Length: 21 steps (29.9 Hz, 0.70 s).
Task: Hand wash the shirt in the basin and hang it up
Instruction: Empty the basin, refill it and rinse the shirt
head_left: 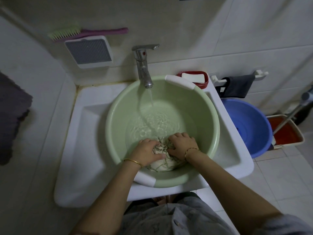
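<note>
A pale green plastic basin (116,116) sits in the white sink, partly filled with water. A cream shirt with thin dark stripes (162,164) lies bunched at the near side of the basin, half under water. My left hand (146,150) grips the bundle from the left, fingers curled into the cloth. My right hand (183,145) grips it from the right, fingers dug into the folds. Both wrists wear thin gold bracelets. Water runs from the chrome faucet (143,65) into the far part of the basin.
The white sink (88,133) fills the corner. A red soap dish with a white bar (193,77) sits behind the basin. A blue tub (245,126) and an orange mop bucket (284,131) stand on the floor to the right. A dark cloth (237,87) hangs on a wall rail.
</note>
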Each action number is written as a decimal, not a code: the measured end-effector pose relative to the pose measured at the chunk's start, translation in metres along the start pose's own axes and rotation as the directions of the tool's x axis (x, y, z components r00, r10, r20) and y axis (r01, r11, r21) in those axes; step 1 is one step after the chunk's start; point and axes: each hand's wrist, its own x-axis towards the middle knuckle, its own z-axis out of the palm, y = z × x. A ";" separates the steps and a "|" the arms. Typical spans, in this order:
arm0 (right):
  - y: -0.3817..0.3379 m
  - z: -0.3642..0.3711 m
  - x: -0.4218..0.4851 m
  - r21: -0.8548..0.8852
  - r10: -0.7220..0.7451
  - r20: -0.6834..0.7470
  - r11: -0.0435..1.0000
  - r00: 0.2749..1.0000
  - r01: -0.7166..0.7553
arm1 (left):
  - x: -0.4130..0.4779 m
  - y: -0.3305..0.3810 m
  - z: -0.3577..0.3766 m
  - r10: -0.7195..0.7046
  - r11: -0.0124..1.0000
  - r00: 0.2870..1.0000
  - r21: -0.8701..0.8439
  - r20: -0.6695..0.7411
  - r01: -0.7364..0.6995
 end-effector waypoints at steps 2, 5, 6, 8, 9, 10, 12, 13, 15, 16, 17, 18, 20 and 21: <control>0.000 0.000 0.000 0.003 0.000 0.004 1.000 1.000 0.000 | 0.000 0.000 0.000 -0.001 1.000 1.000 -0.002 0.003 0.001; 0.000 0.000 0.000 -0.002 0.000 0.005 1.000 1.000 0.000 | 0.000 0.000 0.000 0.004 1.000 1.000 -0.009 0.001 -0.004; 0.000 0.000 0.000 -0.003 0.000 0.005 1.000 1.000 0.000 | 0.000 0.000 0.000 0.005 1.000 1.000 -0.013 0.000 -0.005; 0.000 0.000 0.000 -0.008 -0.001 0.005 1.000 1.000 0.001 | 0.000 0.000 0.000 0.008 1.000 1.000 -0.013 -0.002 -0.008; 0.000 0.000 0.000 -0.011 -0.002 0.004 1.000 1.000 0.002 | 0.000 0.000 0.000 0.012 1.000 1.000 -0.015 -0.007 -0.012; 0.000 -0.001 0.000 -0.012 -0.003 0.004 1.000 1.000 0.003 | 0.000 0.000 -0.001 0.016 1.000 1.000 -0.016 -0.011 -0.016; 0.000 0.000 0.000 -0.011 -0.003 0.004 1.000 1.000 0.003 | -0.001 0.001 -0.001 0.024 1.000 1.000 -0.012 -0.014 -0.024; 0.000 0.000 0.000 -0.010 -0.003 0.004 1.000 1.000 0.003 | -0.001 0.002 -0.001 0.026 1.000 1.000 -0.005 -0.015 -0.026; 0.000 0.000 0.000 -0.007 -0.004 0.002 1.000 1.000 0.004 | -0.001 0.002 -0.001 0.027 1.000 0.999 0.003 -0.018 -0.027; 0.000 0.000 0.000 -0.008 -0.005 0.001 1.000 1.000 0.005 | -0.001 0.001 -0.001 0.023 1.000 1.000 0.002 -0.017 -0.023; 0.000 0.000 0.000 -0.010 -0.005 0.001 1.000 1.000 0.005 | 0.000 0.001 -0.001 0.019 1.000 1.000 -0.001 -0.015 -0.019; 0.000 0.000 0.000 -0.012 -0.006 0.001 1.000 1.000 0.006 | 0.000 0.001 -0.001 0.015 1.000 1.000 -0.003 -0.014 -0.015; 0.000 0.000 0.000 -0.013 -0.005 0.001 1.000 1.000 0.005 | 0.000 0.001 0.000 0.012 1.000 1.000 -0.002 -0.011 -0.012; 0.000 0.000 0.000 -0.011 -0.004 0.001 1.000 1.000 0.004 | 0.000 0.000 0.000 0.013 1.000 1.000 -0.001 -0.009 -0.013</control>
